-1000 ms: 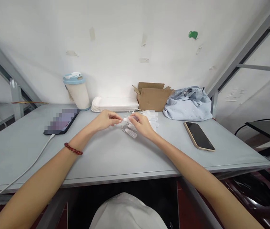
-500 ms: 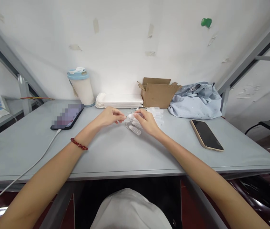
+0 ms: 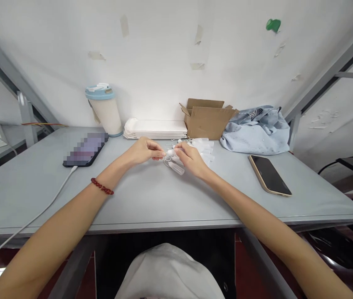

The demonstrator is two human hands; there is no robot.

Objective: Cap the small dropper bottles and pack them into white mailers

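My left hand [image 3: 147,150] is closed in a pinch at the tip of a small white plastic bottle [image 3: 170,153]. What exactly lies between those fingertips is too small to make out. From the right, my right hand [image 3: 191,158] grips the same bottle, thumb and fingers wrapped round its body, which they mostly cover. Just below the hands, a translucent bottle [image 3: 176,167] with a thin loop at its neck lies on the grey table [image 3: 164,199]. Beyond my right hand is a pile of similar clear bottles [image 3: 206,145], partly hidden by it.
Behind the hands stand a stack of white flat boxes [image 3: 156,128] and an open cardboard box [image 3: 209,122]. A tumbler [image 3: 106,112] and a charging phone [image 3: 85,149] are at left. To the right are bunched blue cloth [image 3: 255,133] and another phone [image 3: 270,175].
The view has shifted slightly. Both hands stay at the same bottle, and a little more of its white top shows between them.
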